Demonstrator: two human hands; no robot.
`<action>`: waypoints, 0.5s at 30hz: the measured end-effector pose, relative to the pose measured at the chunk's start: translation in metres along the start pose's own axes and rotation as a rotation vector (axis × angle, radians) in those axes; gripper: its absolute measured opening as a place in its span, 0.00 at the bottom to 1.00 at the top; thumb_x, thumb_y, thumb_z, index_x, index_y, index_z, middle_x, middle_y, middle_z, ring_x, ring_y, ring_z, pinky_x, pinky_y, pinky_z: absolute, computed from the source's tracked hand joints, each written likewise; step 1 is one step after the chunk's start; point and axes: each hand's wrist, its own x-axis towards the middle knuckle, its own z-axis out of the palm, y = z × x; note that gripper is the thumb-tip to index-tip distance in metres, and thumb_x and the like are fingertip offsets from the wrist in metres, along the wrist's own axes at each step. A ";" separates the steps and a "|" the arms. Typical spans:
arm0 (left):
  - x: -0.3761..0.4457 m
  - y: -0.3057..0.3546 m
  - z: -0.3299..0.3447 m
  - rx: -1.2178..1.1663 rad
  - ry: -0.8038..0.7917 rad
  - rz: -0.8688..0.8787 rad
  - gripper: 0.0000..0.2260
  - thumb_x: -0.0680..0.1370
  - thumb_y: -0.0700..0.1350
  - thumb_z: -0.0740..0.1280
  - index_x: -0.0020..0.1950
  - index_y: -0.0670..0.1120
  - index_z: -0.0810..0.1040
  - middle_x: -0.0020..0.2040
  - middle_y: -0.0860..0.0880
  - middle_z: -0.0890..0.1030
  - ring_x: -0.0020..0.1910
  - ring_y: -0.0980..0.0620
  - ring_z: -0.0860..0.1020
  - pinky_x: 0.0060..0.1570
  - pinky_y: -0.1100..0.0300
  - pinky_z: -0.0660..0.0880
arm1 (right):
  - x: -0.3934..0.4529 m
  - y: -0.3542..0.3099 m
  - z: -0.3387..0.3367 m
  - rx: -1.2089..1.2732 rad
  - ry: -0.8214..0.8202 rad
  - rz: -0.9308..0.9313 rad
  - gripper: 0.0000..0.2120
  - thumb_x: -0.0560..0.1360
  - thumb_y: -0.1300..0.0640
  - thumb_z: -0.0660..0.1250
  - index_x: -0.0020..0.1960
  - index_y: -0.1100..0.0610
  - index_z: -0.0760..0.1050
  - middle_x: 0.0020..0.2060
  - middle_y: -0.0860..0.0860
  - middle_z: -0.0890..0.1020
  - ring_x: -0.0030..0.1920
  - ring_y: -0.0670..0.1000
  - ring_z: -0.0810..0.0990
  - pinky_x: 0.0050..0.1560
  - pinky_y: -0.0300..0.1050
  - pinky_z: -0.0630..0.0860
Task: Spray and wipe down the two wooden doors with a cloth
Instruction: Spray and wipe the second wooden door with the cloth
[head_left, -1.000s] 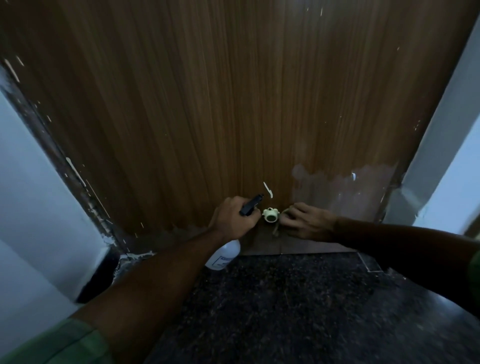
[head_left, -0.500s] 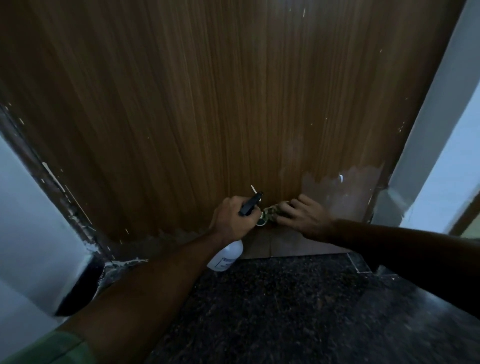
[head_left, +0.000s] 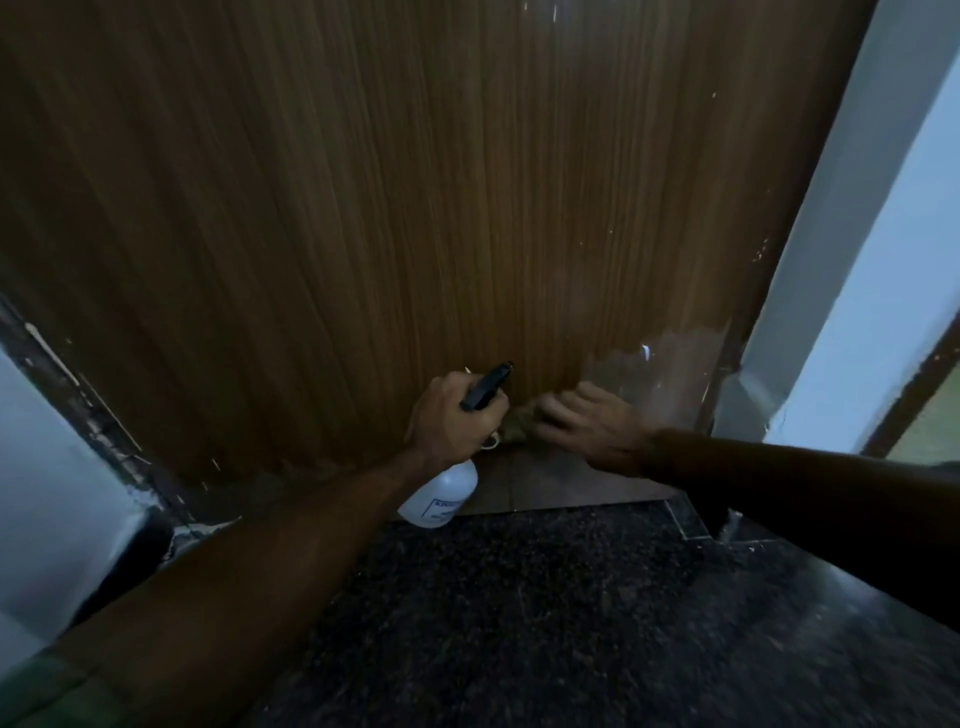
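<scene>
The wooden door (head_left: 415, 208) fills the view from nine o'clock through twelve to two o'clock; a pale worn patch (head_left: 660, 374) sits low on it at about three o'clock from the hands; the cloth (head_left: 522, 423), crumpled and mostly hidden, lies against the door's foot between the two hands. The right hand (head_left: 592, 431) presses on it with fingers loosely bent; whether they pinch the fabric I cannot tell. The left hand (head_left: 452, 421) has its fingers wrapped round the neck of the spray bottle (head_left: 441, 499), black nozzle at twelve o'clock, white body hanging at six o'clock over the dark speckled floor (head_left: 519, 623). Risks, as I judge them: the hands crowd together, so a spray could wet the right hand rather than the wood; runoff could make the polished floor slick. The bottle's blue label is too blurred to read.
</scene>
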 end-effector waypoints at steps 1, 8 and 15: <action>-0.001 0.001 0.005 0.019 -0.020 0.023 0.20 0.75 0.56 0.65 0.37 0.40 0.80 0.31 0.43 0.81 0.27 0.42 0.79 0.26 0.43 0.75 | 0.004 0.006 -0.006 0.019 0.082 0.128 0.17 0.84 0.59 0.51 0.69 0.56 0.70 0.62 0.60 0.74 0.50 0.59 0.78 0.47 0.52 0.68; -0.002 0.018 0.019 0.035 -0.076 0.007 0.20 0.75 0.57 0.65 0.37 0.41 0.80 0.31 0.44 0.82 0.28 0.42 0.80 0.26 0.44 0.76 | -0.039 -0.008 0.022 -0.077 0.034 0.007 0.11 0.79 0.55 0.65 0.61 0.53 0.73 0.59 0.57 0.78 0.49 0.57 0.80 0.49 0.52 0.67; 0.001 0.047 0.043 0.068 -0.130 0.054 0.18 0.76 0.56 0.67 0.39 0.41 0.80 0.33 0.42 0.82 0.28 0.41 0.80 0.28 0.42 0.77 | -0.033 0.020 -0.007 0.038 0.072 0.280 0.16 0.79 0.58 0.63 0.66 0.53 0.73 0.65 0.59 0.77 0.55 0.59 0.76 0.50 0.54 0.67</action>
